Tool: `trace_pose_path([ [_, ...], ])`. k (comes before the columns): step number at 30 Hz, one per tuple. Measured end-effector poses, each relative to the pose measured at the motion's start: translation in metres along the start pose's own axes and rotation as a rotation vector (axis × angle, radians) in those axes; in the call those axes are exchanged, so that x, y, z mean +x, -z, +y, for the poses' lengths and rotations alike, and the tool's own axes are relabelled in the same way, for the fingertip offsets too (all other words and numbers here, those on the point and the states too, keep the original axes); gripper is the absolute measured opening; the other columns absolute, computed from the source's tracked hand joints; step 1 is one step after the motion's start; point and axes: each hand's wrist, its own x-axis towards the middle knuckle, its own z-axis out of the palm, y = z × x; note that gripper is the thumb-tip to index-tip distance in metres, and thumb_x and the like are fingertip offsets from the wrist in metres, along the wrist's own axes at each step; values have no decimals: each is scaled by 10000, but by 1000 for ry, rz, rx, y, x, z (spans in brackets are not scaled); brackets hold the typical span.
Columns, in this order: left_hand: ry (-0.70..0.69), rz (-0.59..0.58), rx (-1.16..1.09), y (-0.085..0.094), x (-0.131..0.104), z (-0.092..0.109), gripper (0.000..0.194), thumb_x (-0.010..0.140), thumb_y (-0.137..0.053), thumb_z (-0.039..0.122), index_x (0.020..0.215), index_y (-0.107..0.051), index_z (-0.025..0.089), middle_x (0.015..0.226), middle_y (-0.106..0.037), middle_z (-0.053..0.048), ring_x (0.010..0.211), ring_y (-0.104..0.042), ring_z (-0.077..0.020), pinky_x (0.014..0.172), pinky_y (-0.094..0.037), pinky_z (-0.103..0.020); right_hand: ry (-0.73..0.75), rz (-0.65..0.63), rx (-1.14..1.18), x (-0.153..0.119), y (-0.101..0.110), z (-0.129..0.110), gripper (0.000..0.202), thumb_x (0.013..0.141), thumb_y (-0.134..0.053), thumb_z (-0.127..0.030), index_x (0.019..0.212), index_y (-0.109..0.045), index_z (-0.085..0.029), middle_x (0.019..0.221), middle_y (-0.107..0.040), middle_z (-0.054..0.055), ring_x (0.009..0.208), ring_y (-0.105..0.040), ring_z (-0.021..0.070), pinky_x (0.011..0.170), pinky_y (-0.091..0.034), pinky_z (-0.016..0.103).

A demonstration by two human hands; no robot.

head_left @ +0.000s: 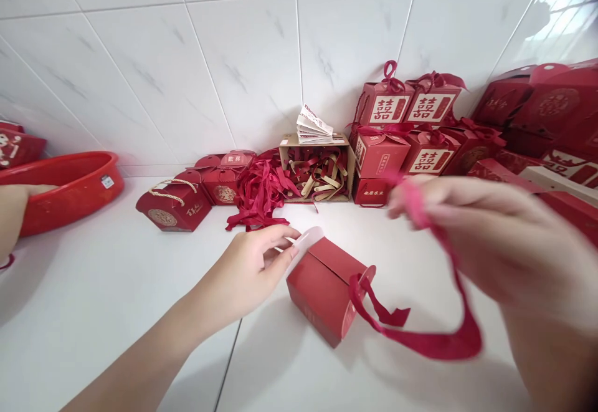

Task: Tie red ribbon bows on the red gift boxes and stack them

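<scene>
A red gift box [322,293] lies in front of me on the white surface, its folded top panels facing up. My left hand [266,253] pinches the box's pale end flap between thumb and fingers. Through the opposite end runs a dark red ribbon [439,343], with one short tail lying loose beside the box. The ribbon loops across the surface and up to my right hand [467,225], which is closed on its other part and blurred by motion. The right hand is raised, apart from the box.
At the back are a pile of red ribbons [264,191], a carton of straps [322,175] topped with paper slips [313,125], and stacked red boxes [427,110]. To the left stand a box with a cord handle [172,203] and a red basin [70,200], near another person's arm [12,219].
</scene>
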Motion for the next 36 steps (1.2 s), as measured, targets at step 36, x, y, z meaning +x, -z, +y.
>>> trace_pose_path([
  [36, 3, -69, -111, -5, -9, 6, 326, 890, -529, 350, 1207, -522, 275, 929, -704, -23, 767, -682, -174, 661, -550, -273, -243, -298, -301, 28, -44, 41, 192, 846, -482, -248, 681, -539, -168, 891, -543, 4, 789, -487, 132, 742, -383, 275],
])
